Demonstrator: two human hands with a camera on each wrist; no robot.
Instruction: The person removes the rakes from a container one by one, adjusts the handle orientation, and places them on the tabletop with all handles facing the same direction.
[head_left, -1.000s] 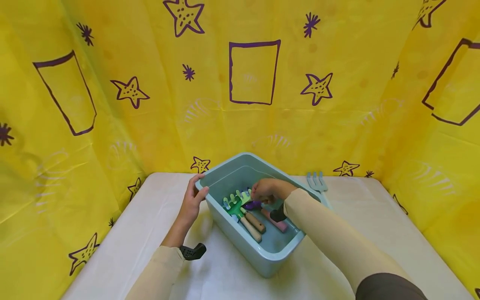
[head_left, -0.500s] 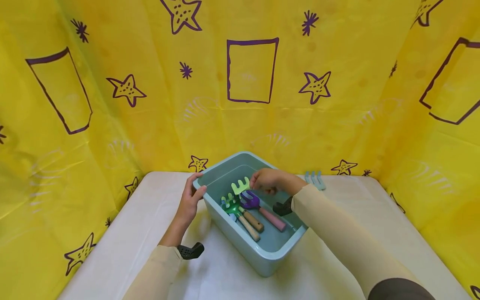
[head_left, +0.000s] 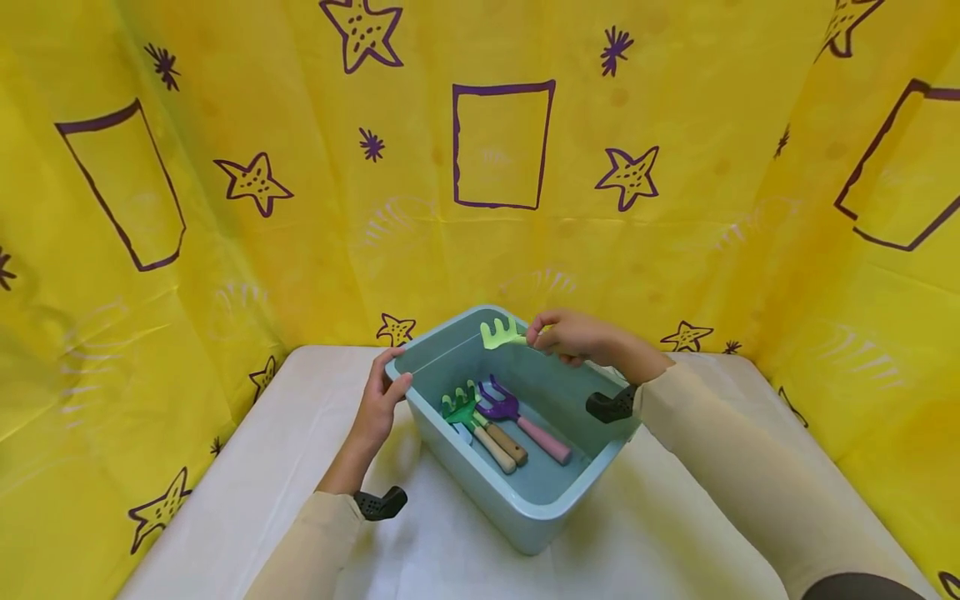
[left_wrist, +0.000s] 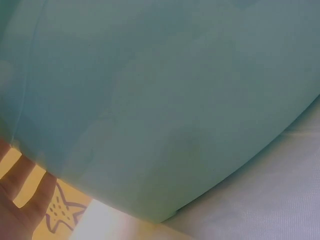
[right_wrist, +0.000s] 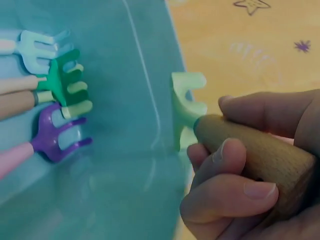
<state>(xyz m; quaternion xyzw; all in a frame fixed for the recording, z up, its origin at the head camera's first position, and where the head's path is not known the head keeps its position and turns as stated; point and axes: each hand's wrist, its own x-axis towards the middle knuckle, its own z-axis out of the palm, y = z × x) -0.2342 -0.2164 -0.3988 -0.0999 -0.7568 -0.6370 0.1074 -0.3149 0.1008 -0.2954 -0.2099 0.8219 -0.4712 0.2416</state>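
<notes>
My right hand grips the brown wooden handle of a small light green hand rake, held up at the far right rim of a blue-green plastic bin. Its prongs point left. With fingers and thumb, my left hand holds the bin's left corner. On the bin floor lie a purple fork with a pink handle, a dark green rake, and another light green rake partly under it. A light blue fork lies beside them, mostly hidden in the head view.
The bin stands at an angle on a white-covered table. Yellow sheeting with purple drawings rises behind and at both sides. My right forearm crosses over the table to the right of the bin.
My right hand has lifted the light green hand rake from inside the bin, up and right to rim height. My left hand stays on the bin. The arm now largely covers a blue fork behind the bin.
</notes>
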